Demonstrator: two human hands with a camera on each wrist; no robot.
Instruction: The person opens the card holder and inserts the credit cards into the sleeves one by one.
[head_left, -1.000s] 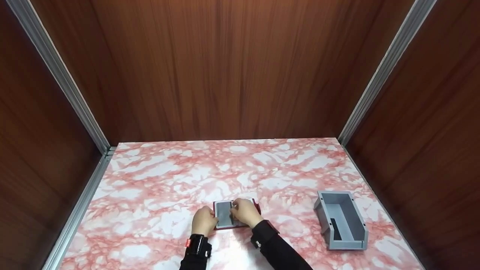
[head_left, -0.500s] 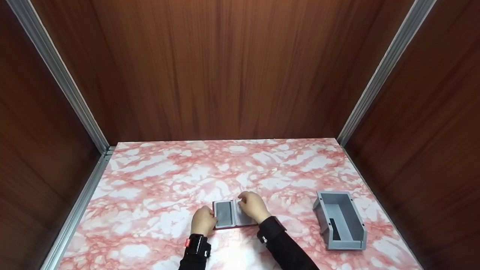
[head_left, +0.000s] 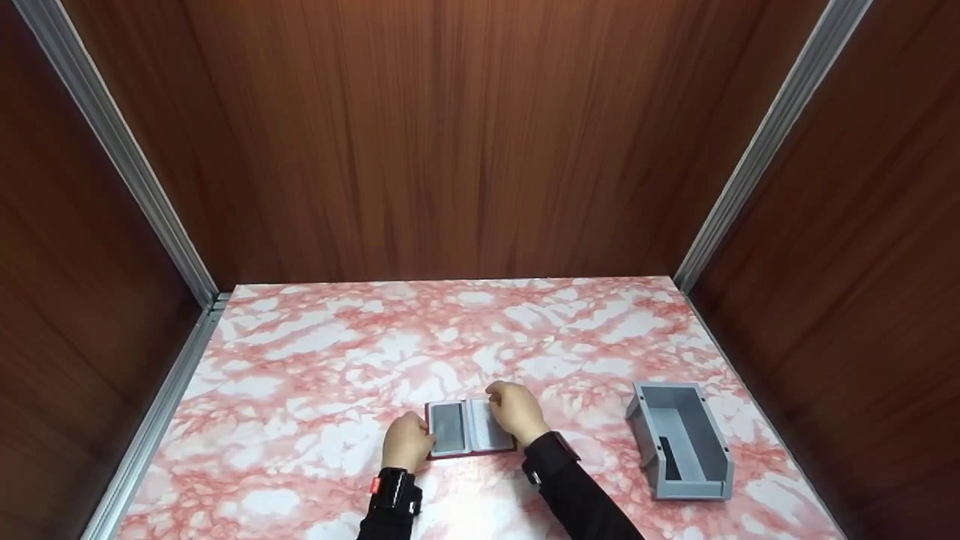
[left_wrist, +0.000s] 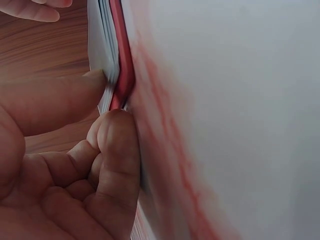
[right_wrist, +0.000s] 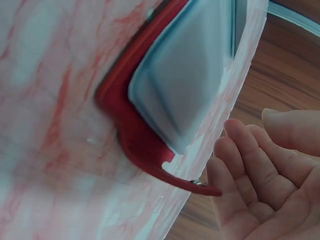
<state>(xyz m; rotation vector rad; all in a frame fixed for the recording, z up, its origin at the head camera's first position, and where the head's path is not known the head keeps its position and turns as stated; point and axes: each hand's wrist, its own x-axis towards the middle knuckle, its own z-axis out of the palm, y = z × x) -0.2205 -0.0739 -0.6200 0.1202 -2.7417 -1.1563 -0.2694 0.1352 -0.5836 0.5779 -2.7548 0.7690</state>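
A red card holder (head_left: pixel 448 429) with clear plastic sleeves lies spread on the table, in front of both hands. At its left edge, my left hand (head_left: pixel 406 441) pinches the cover and pages; the left wrist view shows the thumb on the stacked sleeves (left_wrist: pixel 102 30) and a curled finger below the red cover (left_wrist: pixel 125 60). My right hand (head_left: pixel 517 411) is over the right page with nothing between its loosely bent fingers. In the right wrist view its thumb stands apart from the fingers, beside the holder's red strap (right_wrist: pixel 155 170) with a metal snap.
A grey plastic bin (head_left: pixel 682 442) with a dark slot in its side stands to the right on the pink marbled table (head_left: pixel 337 345). Wood-grain panels (head_left: pixel 450 150) with metal rails rise at the back and both sides.
My right hand has turned a sleeve page over to the right, let it go and shifted right. The left hand keeps its pinch on the holder's left edge.
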